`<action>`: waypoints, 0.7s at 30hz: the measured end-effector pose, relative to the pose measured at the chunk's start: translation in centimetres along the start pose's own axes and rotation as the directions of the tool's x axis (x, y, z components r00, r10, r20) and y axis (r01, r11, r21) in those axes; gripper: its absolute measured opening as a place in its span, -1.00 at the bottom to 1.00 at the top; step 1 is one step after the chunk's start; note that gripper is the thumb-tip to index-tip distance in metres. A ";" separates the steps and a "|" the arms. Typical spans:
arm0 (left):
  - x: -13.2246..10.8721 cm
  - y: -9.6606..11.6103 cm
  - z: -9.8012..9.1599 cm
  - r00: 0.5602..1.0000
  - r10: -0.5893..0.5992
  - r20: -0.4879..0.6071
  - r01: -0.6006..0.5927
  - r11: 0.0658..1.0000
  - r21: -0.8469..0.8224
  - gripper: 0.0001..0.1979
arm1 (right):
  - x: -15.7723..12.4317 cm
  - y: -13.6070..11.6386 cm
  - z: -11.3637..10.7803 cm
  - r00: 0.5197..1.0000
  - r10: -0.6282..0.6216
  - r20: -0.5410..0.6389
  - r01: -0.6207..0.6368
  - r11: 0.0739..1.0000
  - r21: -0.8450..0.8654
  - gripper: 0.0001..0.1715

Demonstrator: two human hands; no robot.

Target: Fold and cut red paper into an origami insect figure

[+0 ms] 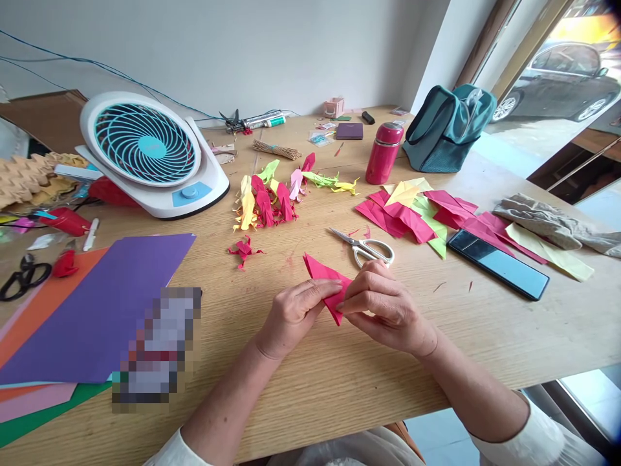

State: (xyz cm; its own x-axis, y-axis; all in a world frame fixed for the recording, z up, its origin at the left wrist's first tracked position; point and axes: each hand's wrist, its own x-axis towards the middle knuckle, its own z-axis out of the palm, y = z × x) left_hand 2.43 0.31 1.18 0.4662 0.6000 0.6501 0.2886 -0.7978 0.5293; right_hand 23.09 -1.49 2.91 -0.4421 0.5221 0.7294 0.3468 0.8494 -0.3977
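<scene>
Left hand (292, 312) and right hand (388, 307) pinch the red paper (321, 270) in front of the scissors (357, 243); align edges before pressing each crease.

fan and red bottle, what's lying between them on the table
In the head view, folded paper figures and, behind them, a bundle of thin sticks lie between the fan and red bottle.

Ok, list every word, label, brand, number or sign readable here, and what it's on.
None can be read.
Fan: hub mark too small and blurred.
Tube: green label, too small.
Booklet: cover mark, too faint.
Pixelated thing: blocked out.
</scene>
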 end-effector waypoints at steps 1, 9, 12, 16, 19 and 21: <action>0.0 0.0 0.0 1.000 0.004 0.000 -0.004 1.000 0.003 -0.72 | 0.0 0.0 0.0 1.000 0.005 0.005 -0.005 1.000 0.003 -0.88; -0.2 0.0 -0.1 0.999 0.029 0.016 -0.029 1.000 0.006 -0.72 | 0.4 -0.1 -0.1 0.999 0.024 0.034 -0.026 0.998 0.053 -0.86; -0.2 0.0 -0.1 0.999 0.028 0.024 -0.028 1.000 -0.001 -0.71 | 0.3 -0.1 0.1 0.999 0.019 0.027 -0.021 0.997 0.075 -0.89; -0.2 -0.1 -0.1 0.999 0.035 0.015 -0.035 0.999 0.013 -0.70 | 0.2 -0.1 0.2 1.000 0.017 0.014 -0.018 0.997 0.076 -0.92; -0.2 -0.2 -0.1 1.000 0.027 0.014 -0.027 0.999 0.025 -0.71 | 0.1 -0.1 0.2 0.999 0.016 0.028 -0.018 0.997 0.073 -0.92; -0.3 -0.2 -0.2 1.000 0.025 0.015 -0.026 0.999 0.026 -0.70 | 0.2 -0.2 0.2 0.999 0.008 0.033 -0.010 0.997 0.076 -0.91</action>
State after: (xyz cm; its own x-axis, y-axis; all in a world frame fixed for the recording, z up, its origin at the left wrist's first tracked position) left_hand 2.11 0.32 0.96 0.4858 0.5788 0.6550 0.2982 -0.8142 0.4982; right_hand 22.82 -1.53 3.04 -0.4668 0.5309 0.7072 0.2873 0.8474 -0.4465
